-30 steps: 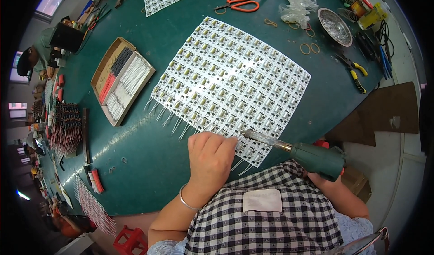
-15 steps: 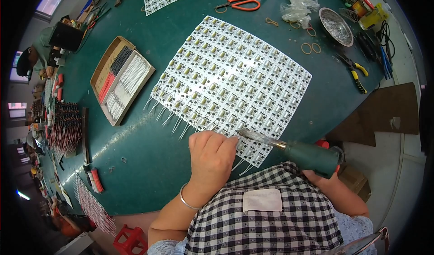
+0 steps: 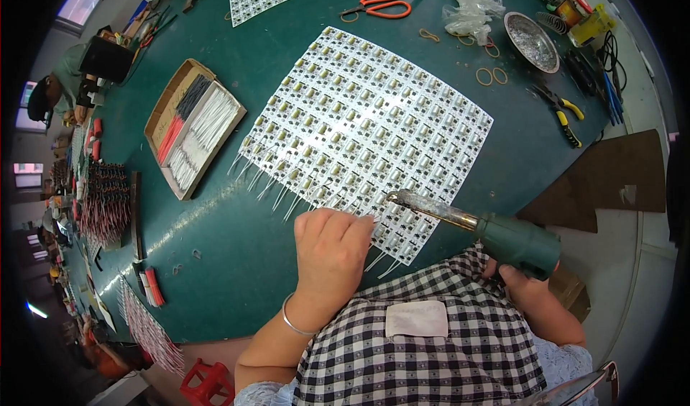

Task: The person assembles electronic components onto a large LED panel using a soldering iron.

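Observation:
A white sheet of small circuit boards (image 3: 359,118), dotted with rows of components, lies on the table before me. Thin white wires (image 3: 280,194) stick out along its near left edge. My left hand (image 3: 330,244) is closed in a pinch at that edge, knuckles up, and what its fingertips hold is mostly hidden. In my right hand (image 3: 519,280) is a green gun-shaped tool (image 3: 519,244) with a long metal nozzle. That nozzle's scorched, rounded tip is over the sheet, a little to the right of my left fingertips.
Left of the sheet stands a cardboard box (image 3: 159,136) of black, red and white wires. Orange-handled scissors (image 3: 388,5), a plastic bag (image 3: 473,7), a metal bowl (image 3: 532,43) and yellow-black pliers (image 3: 564,118) lie beyond. Another person (image 3: 54,93) sits far left.
My right hand has drawn the gun-shaped tool to the right, and its nozzle tip has shifted away from my left fingertips. My left hand and the sheet have slid slightly left.

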`<action>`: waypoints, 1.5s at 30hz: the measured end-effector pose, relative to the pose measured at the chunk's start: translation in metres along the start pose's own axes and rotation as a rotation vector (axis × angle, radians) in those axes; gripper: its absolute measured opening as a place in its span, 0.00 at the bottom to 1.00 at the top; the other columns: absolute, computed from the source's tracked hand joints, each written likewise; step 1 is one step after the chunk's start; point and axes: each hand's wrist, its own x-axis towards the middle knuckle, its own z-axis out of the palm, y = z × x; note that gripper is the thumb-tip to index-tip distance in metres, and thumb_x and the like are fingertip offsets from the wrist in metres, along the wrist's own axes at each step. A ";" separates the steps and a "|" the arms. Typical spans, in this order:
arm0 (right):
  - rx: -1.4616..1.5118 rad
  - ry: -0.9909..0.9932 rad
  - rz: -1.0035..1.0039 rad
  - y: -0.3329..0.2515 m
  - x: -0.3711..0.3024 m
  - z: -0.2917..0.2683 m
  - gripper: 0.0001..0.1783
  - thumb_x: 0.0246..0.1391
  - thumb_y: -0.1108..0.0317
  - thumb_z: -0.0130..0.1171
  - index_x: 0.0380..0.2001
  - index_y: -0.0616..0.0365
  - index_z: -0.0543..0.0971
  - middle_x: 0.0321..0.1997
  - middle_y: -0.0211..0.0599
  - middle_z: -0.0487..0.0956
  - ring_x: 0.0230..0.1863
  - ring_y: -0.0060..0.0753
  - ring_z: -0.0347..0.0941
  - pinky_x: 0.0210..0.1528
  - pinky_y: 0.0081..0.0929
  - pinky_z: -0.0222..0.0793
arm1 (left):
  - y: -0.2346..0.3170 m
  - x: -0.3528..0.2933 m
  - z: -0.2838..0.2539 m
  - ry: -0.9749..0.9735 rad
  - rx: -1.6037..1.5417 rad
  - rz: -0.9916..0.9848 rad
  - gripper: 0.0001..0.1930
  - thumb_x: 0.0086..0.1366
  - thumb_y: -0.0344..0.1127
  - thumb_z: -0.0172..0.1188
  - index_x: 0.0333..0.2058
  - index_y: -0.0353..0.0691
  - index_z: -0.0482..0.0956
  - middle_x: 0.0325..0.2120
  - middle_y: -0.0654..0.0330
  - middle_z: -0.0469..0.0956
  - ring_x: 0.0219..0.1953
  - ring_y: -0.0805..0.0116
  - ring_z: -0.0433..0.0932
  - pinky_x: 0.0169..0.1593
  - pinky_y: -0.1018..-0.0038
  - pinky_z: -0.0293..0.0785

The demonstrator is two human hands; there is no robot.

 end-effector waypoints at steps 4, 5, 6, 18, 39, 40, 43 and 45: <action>-0.013 -0.088 -0.058 -0.003 0.000 -0.009 0.21 0.51 0.71 0.57 0.48 0.66 0.70 0.38 0.38 0.75 0.32 0.24 0.74 0.34 0.22 0.73 | -0.001 -0.005 -0.010 -0.021 0.058 -0.031 0.09 0.43 0.26 0.65 0.26 0.44 0.78 0.21 0.66 0.71 0.30 0.65 0.70 0.36 0.70 0.63; -0.035 -0.081 -0.075 -0.002 -0.001 -0.011 0.20 0.51 0.71 0.57 0.47 0.67 0.70 0.38 0.38 0.75 0.33 0.24 0.74 0.34 0.22 0.73 | 0.001 -0.005 -0.013 -0.021 0.056 -0.033 0.09 0.43 0.26 0.65 0.26 0.44 0.78 0.21 0.66 0.71 0.30 0.65 0.70 0.36 0.70 0.63; -0.038 -0.081 -0.073 0.000 -0.001 -0.016 0.20 0.51 0.71 0.57 0.47 0.67 0.70 0.38 0.38 0.75 0.33 0.24 0.74 0.34 0.22 0.73 | 0.003 -0.005 -0.016 0.019 0.028 -0.038 0.09 0.42 0.26 0.65 0.26 0.44 0.78 0.21 0.66 0.71 0.30 0.65 0.70 0.36 0.71 0.63; -0.379 -0.217 -0.053 -0.012 -0.005 -0.022 0.18 0.44 0.74 0.61 0.42 0.63 0.75 0.44 0.43 0.76 0.45 0.39 0.73 0.51 0.33 0.65 | 0.005 -0.010 0.003 0.052 -0.057 0.037 0.12 0.39 0.25 0.66 0.28 0.44 0.79 0.21 0.67 0.70 0.28 0.66 0.68 0.35 0.70 0.60; -0.409 -0.302 -0.150 -0.017 0.004 -0.011 0.28 0.42 0.75 0.64 0.48 0.69 0.67 0.46 0.41 0.76 0.44 0.29 0.75 0.50 0.26 0.67 | 0.003 -0.005 0.005 -0.005 -0.102 -0.035 0.09 0.42 0.27 0.66 0.25 0.46 0.79 0.20 0.69 0.69 0.28 0.68 0.67 0.35 0.71 0.57; -0.454 -0.318 -0.137 -0.017 0.004 -0.012 0.27 0.43 0.73 0.64 0.48 0.68 0.68 0.46 0.41 0.76 0.44 0.30 0.75 0.50 0.27 0.67 | 0.003 -0.005 0.005 -0.002 -0.102 -0.036 0.09 0.42 0.27 0.66 0.25 0.46 0.79 0.20 0.69 0.70 0.28 0.68 0.67 0.35 0.71 0.57; -0.568 -0.357 -0.211 -0.007 0.006 -0.018 0.26 0.44 0.70 0.63 0.48 0.67 0.69 0.46 0.41 0.76 0.45 0.33 0.75 0.50 0.28 0.67 | 0.003 -0.004 0.004 -0.023 -0.108 -0.044 0.09 0.42 0.27 0.66 0.25 0.46 0.80 0.20 0.69 0.70 0.28 0.68 0.67 0.35 0.71 0.57; -0.637 -0.379 -0.298 -0.004 0.004 -0.021 0.25 0.45 0.68 0.62 0.47 0.66 0.70 0.46 0.41 0.76 0.46 0.35 0.74 0.50 0.29 0.67 | 0.003 -0.004 0.004 -0.016 -0.106 -0.042 0.09 0.42 0.27 0.66 0.25 0.46 0.80 0.20 0.69 0.70 0.28 0.68 0.67 0.35 0.71 0.57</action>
